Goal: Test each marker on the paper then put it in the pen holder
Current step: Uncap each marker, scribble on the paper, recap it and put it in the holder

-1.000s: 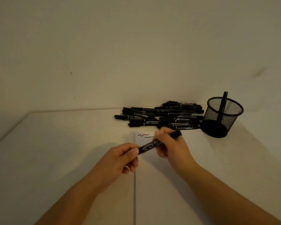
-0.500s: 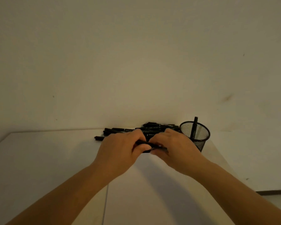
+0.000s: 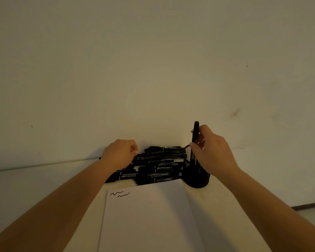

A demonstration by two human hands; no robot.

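My right hand [image 3: 211, 151] pinches a black marker [image 3: 195, 131] upright, directly above the black mesh pen holder [image 3: 196, 176]. The marker's lower end is hidden behind my fingers and the holder's rim. My left hand [image 3: 121, 153] hovers with curled fingers over the left end of a pile of several black markers [image 3: 156, 168]; I cannot see anything in it. The white paper [image 3: 149, 219] lies in front of the pile, with two black squiggles [image 3: 120, 194] near its top left corner.
The pale table [image 3: 34, 188] meets a plain wall [image 3: 153, 70] just behind the marker pile. The table's right edge drops off near a dark floor strip [image 3: 309, 205] at the right.
Both hands held one marker together over the paper. They have separated: my right hand carried the marker right, above the pen holder, and my left hand moved over the pile.
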